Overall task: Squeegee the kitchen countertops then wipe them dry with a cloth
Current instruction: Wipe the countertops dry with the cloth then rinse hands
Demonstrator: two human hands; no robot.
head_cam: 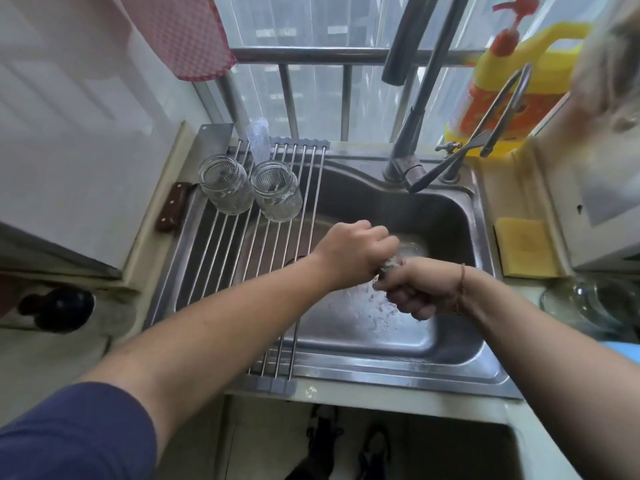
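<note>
Both forearms reach out over the sink (460, 216). Left hand (353, 252) fisted, knuckles up; right hand (415, 289) fisted just beside it, thumb side toward left. Both clamp a small wet cloth (389, 263), mostly hidden betw. the fists, twisted; water drops spatter below. Basin open under & right of hands. Rack (277, 271) of steel rods spans sink left of hands, w/ two glass jars (277, 192) farther left-back. Sponge (523, 245) on surface (346, 398) right of hands. Faucet (412, 133) beyond, soap bottle (509, 91) at window.
</note>
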